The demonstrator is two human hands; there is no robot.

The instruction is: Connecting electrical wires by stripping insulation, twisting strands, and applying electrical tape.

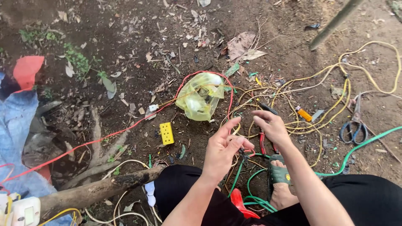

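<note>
My left hand (224, 148) is over my knee, its thumb and fingers pinched on the end of a thin wire (248, 154) near the red and green strands. My right hand (270, 125) hovers just right of it, fingers curled, fingertips close to a yellow wire (293, 125); whether it grips anything is unclear. A red-handled tool (262, 143) lies under the hands. A tangle of yellow wires (335, 96) spreads to the right on the dirt. A green cable (356, 148) runs past my sandalled foot (278, 173).
A yellow socket block (166, 133), a yellow plastic bag (201, 96), a long red wire (104, 136), scissors (354, 127), an orange lighter (303, 114), a log (96, 190), blue cloth (16, 121) and a white switch box (25, 211) lie around on leaf-strewn soil.
</note>
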